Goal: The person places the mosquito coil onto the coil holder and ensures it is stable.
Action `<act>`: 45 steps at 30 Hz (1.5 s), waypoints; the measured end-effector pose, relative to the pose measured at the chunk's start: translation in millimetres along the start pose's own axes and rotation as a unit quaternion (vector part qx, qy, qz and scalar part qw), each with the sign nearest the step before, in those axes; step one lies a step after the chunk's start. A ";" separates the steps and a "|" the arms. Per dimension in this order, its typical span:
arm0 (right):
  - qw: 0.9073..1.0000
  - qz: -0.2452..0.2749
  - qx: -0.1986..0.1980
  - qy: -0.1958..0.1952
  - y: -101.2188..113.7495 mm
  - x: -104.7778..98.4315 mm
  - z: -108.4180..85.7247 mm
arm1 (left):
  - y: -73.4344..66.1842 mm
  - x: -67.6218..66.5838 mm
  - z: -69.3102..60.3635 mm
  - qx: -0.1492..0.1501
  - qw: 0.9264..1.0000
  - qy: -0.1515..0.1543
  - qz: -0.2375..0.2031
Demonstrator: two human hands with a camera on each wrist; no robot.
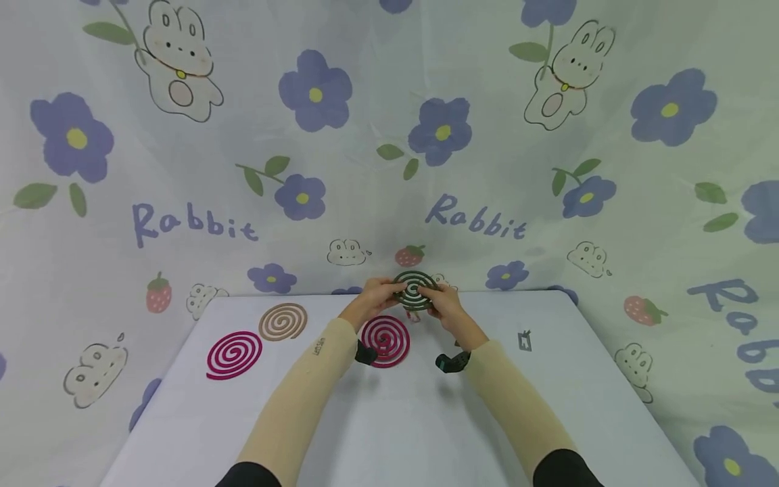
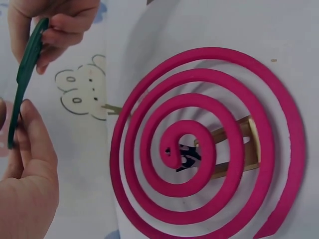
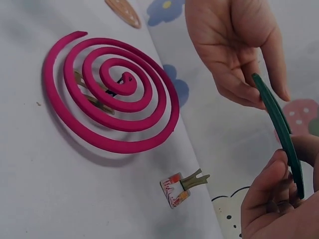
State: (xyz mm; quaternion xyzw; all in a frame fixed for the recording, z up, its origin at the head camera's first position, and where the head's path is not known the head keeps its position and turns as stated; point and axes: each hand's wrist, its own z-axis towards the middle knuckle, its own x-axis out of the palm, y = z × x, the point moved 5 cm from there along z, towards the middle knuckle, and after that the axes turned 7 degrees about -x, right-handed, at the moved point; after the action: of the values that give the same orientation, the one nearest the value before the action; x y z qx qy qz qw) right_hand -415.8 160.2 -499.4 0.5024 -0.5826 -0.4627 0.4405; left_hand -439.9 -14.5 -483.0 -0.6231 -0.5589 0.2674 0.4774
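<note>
Both hands hold a dark green mosquito coil [image 1: 414, 291] between them near the table's far edge. My left hand [image 1: 372, 297] pinches its left side and my right hand [image 1: 449, 306] its right side. Seen edge-on, the green coil [image 2: 27, 74] looks thin and flat in the left wrist view. Nearer me than the hands is a pink mosquito coil [image 1: 385, 341], raised on a small metal stand [image 2: 251, 144] whose dark tip meets the coil's centre.
At the left of the white table [image 1: 414, 433] lie another pink coil [image 1: 234, 355] and a tan coil [image 1: 282, 321]. A small metal stand [image 1: 525, 341] lies at the right. A small stand with a printed packet [image 3: 174, 190] sits near the far edge. Behind hangs a patterned cloth [image 1: 377, 182].
</note>
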 end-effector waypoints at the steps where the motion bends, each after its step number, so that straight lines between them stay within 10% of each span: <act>1: 1.000 0.000 0.003 0.000 -0.8 0.2 0.1 | -0.3 -0.1 0.6 -0.002 1.000 0.002 0.001; 45: 1.000 -0.004 0.010 -0.010 -21.4 3.3 16.2 | 7.6 -11.3 18.9 -0.030 0.997 -0.012 0.070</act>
State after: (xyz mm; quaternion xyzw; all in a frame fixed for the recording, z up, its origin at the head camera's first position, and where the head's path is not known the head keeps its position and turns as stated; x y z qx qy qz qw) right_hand -428.2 157.1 -523.2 0.5046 -0.5895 -0.4635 0.4278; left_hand -455.6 -19.1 -499.6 -0.6714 -0.5272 0.2908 0.4321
